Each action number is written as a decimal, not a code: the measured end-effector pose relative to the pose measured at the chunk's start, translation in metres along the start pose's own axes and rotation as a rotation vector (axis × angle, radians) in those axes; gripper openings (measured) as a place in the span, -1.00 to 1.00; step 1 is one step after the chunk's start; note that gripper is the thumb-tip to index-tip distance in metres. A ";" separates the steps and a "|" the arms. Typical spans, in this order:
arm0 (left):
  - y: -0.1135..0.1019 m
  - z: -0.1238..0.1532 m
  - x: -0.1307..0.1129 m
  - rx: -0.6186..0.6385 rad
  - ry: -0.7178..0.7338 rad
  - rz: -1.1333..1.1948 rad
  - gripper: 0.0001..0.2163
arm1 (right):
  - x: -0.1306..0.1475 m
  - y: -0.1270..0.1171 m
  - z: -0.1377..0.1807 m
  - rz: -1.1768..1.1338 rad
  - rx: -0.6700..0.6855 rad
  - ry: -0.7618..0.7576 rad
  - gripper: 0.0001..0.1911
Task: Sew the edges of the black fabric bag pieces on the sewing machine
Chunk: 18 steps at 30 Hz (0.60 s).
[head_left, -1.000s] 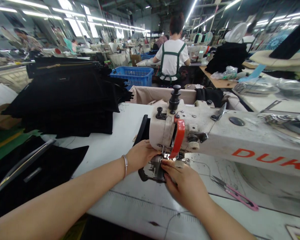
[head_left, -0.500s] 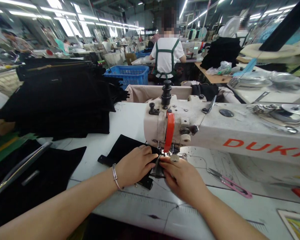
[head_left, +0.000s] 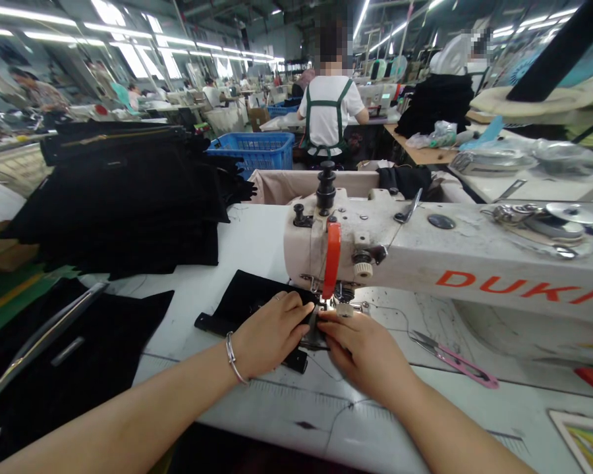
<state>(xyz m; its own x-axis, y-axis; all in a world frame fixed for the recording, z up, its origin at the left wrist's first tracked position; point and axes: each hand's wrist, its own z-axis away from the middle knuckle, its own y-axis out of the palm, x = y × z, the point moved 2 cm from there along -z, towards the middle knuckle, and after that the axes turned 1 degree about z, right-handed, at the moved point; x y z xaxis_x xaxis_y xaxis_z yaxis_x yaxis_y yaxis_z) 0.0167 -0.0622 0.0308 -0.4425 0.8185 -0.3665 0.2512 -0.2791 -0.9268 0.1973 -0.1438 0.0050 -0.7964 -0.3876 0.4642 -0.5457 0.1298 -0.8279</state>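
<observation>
A black fabric piece [head_left: 247, 289] lies on the sewing machine bed, its right edge under the presser foot beside the needle. My left hand [head_left: 277, 329], with a silver bracelet at the wrist, presses on this piece with bent fingers, the index fingertip close to the foot. From the other side my right hand [head_left: 363, 349] has its fingers together, the tips at the fabric's edge by the needle; the thumb side is partly hidden. The sewing machine [head_left: 356, 243] has a red guard [head_left: 332, 260] above the lit stitching spot.
Pink-handled thread snips [head_left: 457, 361] lie right of my right hand. A tall stack of black fabric pieces [head_left: 123, 197] stands at the left, with another black piece with a zipper [head_left: 79, 382] nearer. Behind are a blue basket [head_left: 257, 151] and a person [head_left: 329, 108] facing away.
Both hands stay by the needle with almost no shift. The black fabric has turned or slid very slightly, and the view has moved a little.
</observation>
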 end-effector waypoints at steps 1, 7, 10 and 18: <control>-0.001 0.002 -0.001 -0.011 -0.024 0.024 -0.68 | 0.000 -0.001 0.000 -0.003 0.003 0.002 -0.71; 0.001 0.034 -0.025 -0.034 -0.185 0.281 -0.60 | -0.002 -0.014 0.003 -0.084 0.127 -0.083 -0.67; 0.009 0.048 -0.034 -0.033 -0.143 0.219 -0.55 | -0.002 -0.018 0.005 -0.111 0.177 -0.110 -0.64; 0.021 0.048 -0.034 -0.161 0.129 0.054 -0.66 | 0.003 -0.022 0.003 -0.135 0.168 -0.158 -0.68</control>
<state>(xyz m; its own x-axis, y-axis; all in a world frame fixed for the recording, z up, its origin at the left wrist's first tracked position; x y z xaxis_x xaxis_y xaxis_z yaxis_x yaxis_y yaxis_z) -0.0036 -0.1204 0.0196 -0.3136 0.8648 -0.3922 0.4107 -0.2489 -0.8771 0.2080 -0.1506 0.0241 -0.6618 -0.5306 0.5296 -0.5825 -0.0807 -0.8088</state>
